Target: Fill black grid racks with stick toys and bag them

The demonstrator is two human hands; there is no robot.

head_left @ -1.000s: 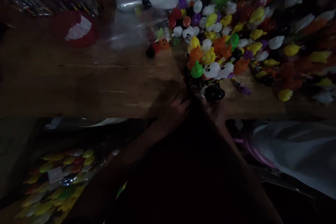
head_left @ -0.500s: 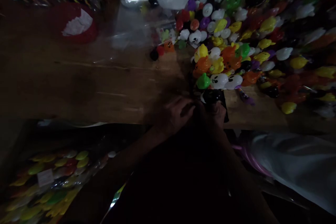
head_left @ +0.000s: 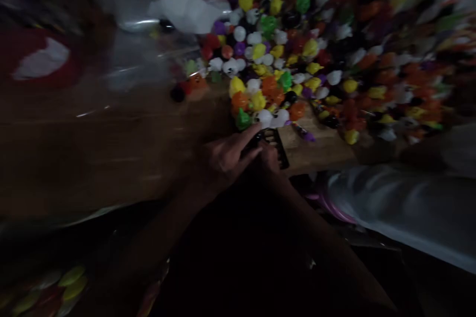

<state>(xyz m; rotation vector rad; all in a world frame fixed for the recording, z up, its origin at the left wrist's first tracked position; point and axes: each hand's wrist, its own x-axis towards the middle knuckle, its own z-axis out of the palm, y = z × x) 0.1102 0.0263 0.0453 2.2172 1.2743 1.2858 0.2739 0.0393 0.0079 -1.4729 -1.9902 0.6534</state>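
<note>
From here, the right hand [head_left: 269,156] curls over a black rack [head_left: 282,149] near the edge of the counter [head_left: 148,148]; what it grips, I can't tell. The left hand [head_left: 226,153] looks loose, finger and thumb parted, fingertip at the white toys [head_left: 265,118]. I'd keep the rack steady and touch those crowded toys lightly.

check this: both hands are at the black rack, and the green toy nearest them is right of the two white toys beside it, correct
Not quite: the head view shows that green toy to the left of the two white toys, not the right. The rest holds.
</note>
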